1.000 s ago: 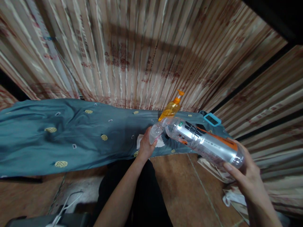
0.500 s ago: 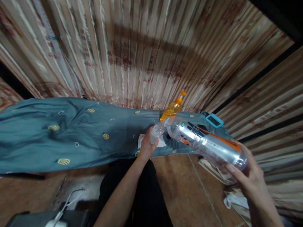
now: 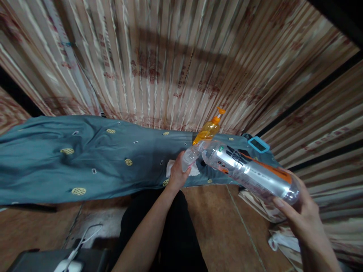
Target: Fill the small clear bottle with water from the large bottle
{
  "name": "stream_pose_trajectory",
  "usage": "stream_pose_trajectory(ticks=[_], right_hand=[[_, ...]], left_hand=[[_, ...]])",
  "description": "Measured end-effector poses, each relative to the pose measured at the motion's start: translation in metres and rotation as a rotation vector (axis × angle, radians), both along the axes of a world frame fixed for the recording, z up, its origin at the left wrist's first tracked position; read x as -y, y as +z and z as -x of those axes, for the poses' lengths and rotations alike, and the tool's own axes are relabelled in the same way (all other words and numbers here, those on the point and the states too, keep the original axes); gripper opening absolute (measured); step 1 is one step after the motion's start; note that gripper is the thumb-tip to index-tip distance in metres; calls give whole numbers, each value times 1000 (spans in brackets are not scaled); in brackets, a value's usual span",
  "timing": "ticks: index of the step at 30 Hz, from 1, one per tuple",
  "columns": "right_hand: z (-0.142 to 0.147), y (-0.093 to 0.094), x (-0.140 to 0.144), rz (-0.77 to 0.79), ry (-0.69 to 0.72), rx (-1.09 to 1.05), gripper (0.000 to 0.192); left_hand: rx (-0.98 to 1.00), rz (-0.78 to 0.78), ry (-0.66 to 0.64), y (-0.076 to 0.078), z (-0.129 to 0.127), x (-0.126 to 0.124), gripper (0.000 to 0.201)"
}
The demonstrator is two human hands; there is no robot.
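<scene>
My right hand is wrapped round the base of a large clear plastic bottle with a silver and orange label. The bottle is tilted, its neck pointing down to the left. My left hand grips a small clear plastic bottle, and the mouths of the two bottles meet or nearly meet. I cannot make out any liquid passing between them. Just behind them stands a yellow pump bottle with an orange pump head. Partly hidden under the small bottle, a white tissue lies on the cloth.
A blue-green cloth with pineapple prints covers the long surface. A blue-framed device is at its right end. Pleated curtains hang behind and to the right. At lower left, a white plug with a cable rests on a dark box.
The view has shifted very slightly. Both hands keep their grip, and the two bottles hold nearly the same tilt and position.
</scene>
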State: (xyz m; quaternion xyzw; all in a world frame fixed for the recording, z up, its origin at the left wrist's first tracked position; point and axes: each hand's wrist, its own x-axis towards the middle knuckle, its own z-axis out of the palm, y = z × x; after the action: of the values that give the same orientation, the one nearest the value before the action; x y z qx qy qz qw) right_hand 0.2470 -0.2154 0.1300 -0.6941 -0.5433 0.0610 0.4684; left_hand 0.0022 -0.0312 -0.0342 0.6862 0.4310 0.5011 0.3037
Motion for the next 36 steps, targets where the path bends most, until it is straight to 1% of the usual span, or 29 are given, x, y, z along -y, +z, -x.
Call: stream_pose_trajectory(ticks=[8,15,23,36], right_hand=[[-1,0,0,7,-25,-12,85],[0,0,1,4,-11,-20,83],[-3,-2,1,-14,16,11,79],[-1,-1,1,-15,-6,29,81]], left_hand=[[-15,-4,16,0,0,0,70],[5,-4,6,-1,0,-1,69],[19,-3,-6,3,0,0,69],[11,-2,6,0,0,-1,69]])
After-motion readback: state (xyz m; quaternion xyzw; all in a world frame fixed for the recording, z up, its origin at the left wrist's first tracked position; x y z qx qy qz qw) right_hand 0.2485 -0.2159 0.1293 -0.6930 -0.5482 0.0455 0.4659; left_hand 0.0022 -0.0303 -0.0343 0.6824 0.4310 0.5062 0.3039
